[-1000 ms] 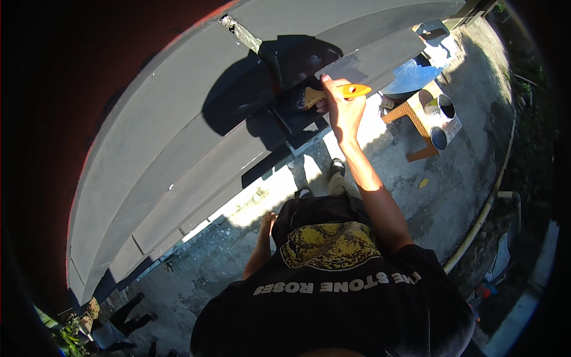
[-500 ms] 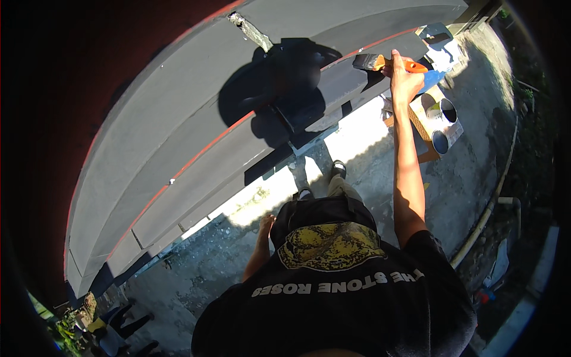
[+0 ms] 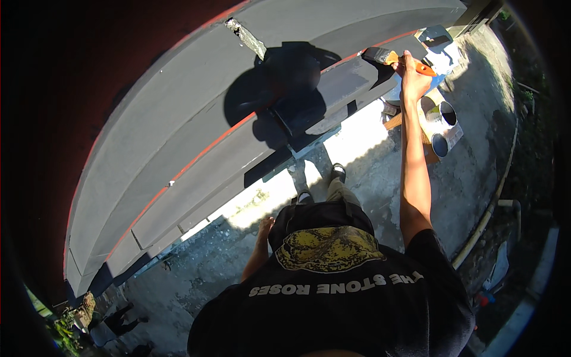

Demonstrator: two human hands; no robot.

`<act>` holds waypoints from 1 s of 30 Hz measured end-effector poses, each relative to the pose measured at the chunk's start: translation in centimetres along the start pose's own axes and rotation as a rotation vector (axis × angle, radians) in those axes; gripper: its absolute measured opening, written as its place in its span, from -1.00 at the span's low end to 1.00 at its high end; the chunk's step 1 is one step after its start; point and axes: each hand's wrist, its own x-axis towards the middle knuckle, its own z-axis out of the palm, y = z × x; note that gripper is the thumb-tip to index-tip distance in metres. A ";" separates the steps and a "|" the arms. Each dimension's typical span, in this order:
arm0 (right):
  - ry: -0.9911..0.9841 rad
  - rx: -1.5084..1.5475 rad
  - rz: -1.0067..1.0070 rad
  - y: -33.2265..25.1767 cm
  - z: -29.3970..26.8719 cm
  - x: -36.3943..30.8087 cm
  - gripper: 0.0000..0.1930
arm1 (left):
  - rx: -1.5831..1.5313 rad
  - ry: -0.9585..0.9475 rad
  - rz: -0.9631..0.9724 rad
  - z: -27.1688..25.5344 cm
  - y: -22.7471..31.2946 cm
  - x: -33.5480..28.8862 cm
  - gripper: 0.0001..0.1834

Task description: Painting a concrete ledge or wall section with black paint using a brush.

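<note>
My right hand (image 3: pixel 414 83) reaches far forward, its fingers closed round the orange handle of a wide paintbrush (image 3: pixel 423 68). The dark, paint-covered bristles lie over the right part of a long, curved grey surface (image 3: pixel 226 149), apparently against it. A thin red line runs along that surface, and darker grey patches show near the brush. My left hand (image 3: pixel 267 225) hangs low beside my body, next to my dark shirt; its fingers are too small and partly hidden to make out.
Right of the brush, two open paint cans (image 3: pixel 440 144) stand by a cardboard box (image 3: pixel 429 156). My shadow (image 3: pixel 256 101) falls on the grey surface. A long pale pipe (image 3: pixel 485 220) edges the concrete floor (image 3: pixel 196 279) on the right. Dark figures or shadows show at lower left.
My right hand and the brush have moved a little to the right and slightly nearer. My left hand stays low at my side.
</note>
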 end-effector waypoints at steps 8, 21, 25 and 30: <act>-0.299 0.188 0.352 0.2 1.0 -6.6 -0.72 | 0.041 -0.027 -0.011 0.5 1.0 0.6 -0.81; -0.178 0.277 0.190 1.8 0.5 -10.7 -0.85 | 0.070 -0.040 0.006 1.3 1.2 0.1 -0.79; -0.420 0.210 0.298 -1.7 0.7 -16.2 -0.88 | 0.084 -0.054 -0.001 1.7 1.1 -0.2 -0.78; -0.701 0.173 0.426 -3.5 -0.1 -17.0 -0.88 | 0.095 -0.066 0.000 2.1 1.8 0.9 -0.77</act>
